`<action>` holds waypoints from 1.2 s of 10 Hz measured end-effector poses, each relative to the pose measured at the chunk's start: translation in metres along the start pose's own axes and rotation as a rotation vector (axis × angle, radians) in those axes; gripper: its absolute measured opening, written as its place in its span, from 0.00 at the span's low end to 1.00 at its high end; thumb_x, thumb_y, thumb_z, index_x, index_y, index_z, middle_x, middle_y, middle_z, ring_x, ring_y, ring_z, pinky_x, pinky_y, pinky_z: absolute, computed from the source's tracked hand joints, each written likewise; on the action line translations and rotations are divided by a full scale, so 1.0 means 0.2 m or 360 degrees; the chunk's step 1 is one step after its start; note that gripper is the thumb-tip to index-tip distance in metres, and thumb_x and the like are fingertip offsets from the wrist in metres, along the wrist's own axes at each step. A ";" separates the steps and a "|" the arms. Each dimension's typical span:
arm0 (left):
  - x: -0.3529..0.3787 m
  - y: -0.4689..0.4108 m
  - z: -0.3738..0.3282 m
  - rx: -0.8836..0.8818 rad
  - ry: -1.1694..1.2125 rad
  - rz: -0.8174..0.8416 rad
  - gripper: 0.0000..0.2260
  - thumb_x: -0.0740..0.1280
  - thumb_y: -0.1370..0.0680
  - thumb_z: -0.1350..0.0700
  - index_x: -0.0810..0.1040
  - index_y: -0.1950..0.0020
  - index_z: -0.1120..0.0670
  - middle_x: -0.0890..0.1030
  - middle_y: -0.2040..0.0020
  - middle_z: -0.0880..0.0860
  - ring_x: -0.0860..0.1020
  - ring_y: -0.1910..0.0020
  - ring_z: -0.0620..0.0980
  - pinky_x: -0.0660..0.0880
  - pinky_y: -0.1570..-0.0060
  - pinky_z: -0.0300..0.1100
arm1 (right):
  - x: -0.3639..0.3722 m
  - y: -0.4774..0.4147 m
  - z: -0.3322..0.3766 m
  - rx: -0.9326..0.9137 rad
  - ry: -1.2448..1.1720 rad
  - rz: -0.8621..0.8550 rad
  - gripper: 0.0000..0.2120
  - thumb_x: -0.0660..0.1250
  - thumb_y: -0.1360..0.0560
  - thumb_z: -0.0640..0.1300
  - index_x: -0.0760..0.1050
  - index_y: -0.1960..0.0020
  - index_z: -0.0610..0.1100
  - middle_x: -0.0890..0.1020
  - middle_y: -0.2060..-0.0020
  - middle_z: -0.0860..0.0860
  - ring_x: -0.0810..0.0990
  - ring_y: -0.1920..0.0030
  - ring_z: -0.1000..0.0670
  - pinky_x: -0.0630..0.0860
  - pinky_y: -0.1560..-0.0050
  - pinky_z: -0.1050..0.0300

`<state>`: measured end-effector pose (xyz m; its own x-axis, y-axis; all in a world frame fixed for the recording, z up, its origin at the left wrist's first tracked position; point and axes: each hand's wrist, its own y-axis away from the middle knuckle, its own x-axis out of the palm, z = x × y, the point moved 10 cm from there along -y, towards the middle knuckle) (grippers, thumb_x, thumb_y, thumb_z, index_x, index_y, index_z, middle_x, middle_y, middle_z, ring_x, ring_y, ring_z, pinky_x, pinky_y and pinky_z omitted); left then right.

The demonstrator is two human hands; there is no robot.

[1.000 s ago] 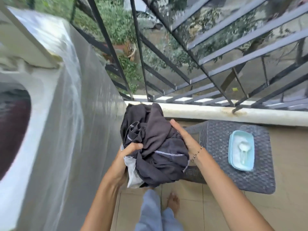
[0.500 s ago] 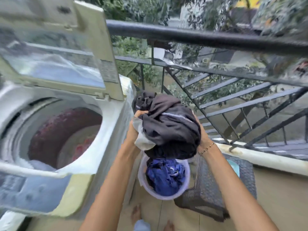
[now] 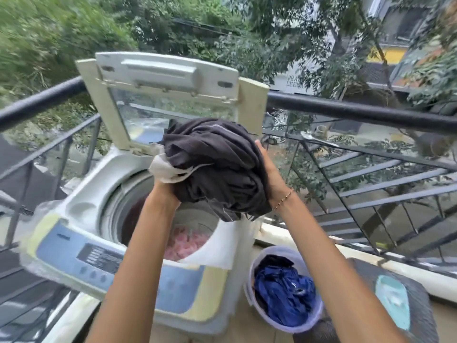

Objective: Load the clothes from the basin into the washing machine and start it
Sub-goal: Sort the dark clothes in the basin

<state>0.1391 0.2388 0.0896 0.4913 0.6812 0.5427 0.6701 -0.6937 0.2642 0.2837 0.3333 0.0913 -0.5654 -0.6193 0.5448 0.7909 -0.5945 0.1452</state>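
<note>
White-and-yellow washing machine (image 3: 61,256) at left, lid (image 3: 168,78) upright behind, drum mouth (image 3: 111,209) open below our arms. Dark bundle (image 3: 217,169) held above the drum's right rim between our hands: left hand (image 3: 168,194) beneath, fingers buried in cloth, grip we cannot tell; right hand (image 3: 269,174) flat-palmed on its right flank. Drop, we judge, lies down-left, unobstructed. Basin (image 3: 248,285) right of machine, blue clothes (image 3: 282,293) inside

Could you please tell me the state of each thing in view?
Lid, raised open.
Drum, uncovered, pink laundry inside.
Dark bundle, held up over the drum.
Left hand, under the bundle, fingers hidden.
Right hand, pressed flat against the bundle.
Basin, upright, blue clothes inside.
</note>
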 end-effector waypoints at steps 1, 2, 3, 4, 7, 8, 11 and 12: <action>-0.22 -0.08 -0.10 -0.0094 -0.0153 -0.0055 0.22 0.47 0.16 0.58 0.79 0.57 0.51 0.81 0.52 0.53 0.81 0.58 0.50 0.79 0.71 0.34 | 0.15 -0.18 -0.18 0.0044 -0.0094 -0.0043 0.25 0.47 0.20 0.58 0.79 0.43 0.47 0.83 0.48 0.48 0.82 0.47 0.51 0.78 0.43 0.56; -0.48 -0.23 -0.13 -0.0337 -0.0399 -0.0261 0.15 0.50 0.16 0.60 0.74 0.37 0.59 0.72 0.33 0.55 0.72 0.33 0.58 0.80 0.63 0.34 | 0.27 -0.32 -0.41 0.0189 0.0069 -0.0208 0.24 0.50 0.20 0.57 0.80 0.42 0.46 0.83 0.47 0.48 0.80 0.45 0.48 0.75 0.39 0.53; -0.59 -0.38 -0.06 -0.0528 -0.0758 0.0086 0.16 0.52 0.19 0.71 0.73 0.35 0.67 0.76 0.35 0.61 0.71 0.32 0.55 0.76 0.45 0.36 | 0.05 -0.54 -0.78 0.0408 0.0444 -0.0405 0.21 0.57 0.22 0.60 0.79 0.43 0.47 0.83 0.48 0.46 0.80 0.44 0.45 0.73 0.37 0.49; -0.96 -0.47 0.12 -0.0685 -0.0938 -0.0265 0.20 0.52 0.16 0.55 0.66 0.28 0.65 0.71 0.31 0.59 0.71 0.33 0.58 0.71 0.42 0.45 | -0.14 -0.49 -0.93 0.0681 0.1010 -0.0771 0.14 0.57 0.21 0.55 0.75 0.49 0.46 0.78 0.55 0.49 0.77 0.52 0.47 0.71 0.45 0.51; -1.19 -0.46 0.38 -0.1006 -0.1116 -0.0224 0.19 0.55 0.18 0.50 0.70 0.33 0.61 0.76 0.40 0.57 0.76 0.44 0.56 0.72 0.56 0.41 | -0.09 -0.43 -1.08 0.0964 0.1199 -0.0648 0.16 0.58 0.21 0.49 0.72 0.37 0.43 0.78 0.39 0.45 0.77 0.50 0.49 0.74 0.45 0.53; -1.07 -0.45 0.37 -0.0949 -0.1115 -0.0135 0.13 0.55 0.18 0.53 0.73 0.39 0.58 0.76 0.45 0.56 0.76 0.54 0.54 0.72 0.58 0.41 | -0.08 -0.42 -1.07 0.0929 0.1239 -0.0580 0.15 0.60 0.22 0.51 0.75 0.39 0.45 0.80 0.42 0.47 0.79 0.50 0.50 0.74 0.41 0.52; -0.55 -0.32 0.48 -0.0695 -0.1058 0.0008 0.11 0.56 0.20 0.56 0.76 0.44 0.57 0.79 0.56 0.52 0.76 0.63 0.48 0.71 0.61 0.40 | -0.14 -0.22 -0.71 0.0403 0.1161 -0.0575 0.10 0.59 0.21 0.47 0.79 0.50 0.47 0.82 0.54 0.49 0.80 0.57 0.50 0.75 0.49 0.56; -0.26 -0.19 0.58 -0.0619 -0.1024 0.0105 0.09 0.57 0.22 0.57 0.76 0.51 0.54 0.77 0.64 0.49 0.75 0.69 0.47 0.68 0.65 0.39 | -0.28 -0.08 -0.51 0.0265 0.1072 -0.0635 0.13 0.57 0.20 0.44 0.77 0.44 0.39 0.81 0.57 0.49 0.79 0.62 0.53 0.72 0.58 0.63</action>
<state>0.1522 0.2568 -0.0412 0.8316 0.5548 0.0257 0.4418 -0.6889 0.5747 0.2798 0.3249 -0.0265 -0.7910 -0.5840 -0.1823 0.4935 -0.7852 0.3741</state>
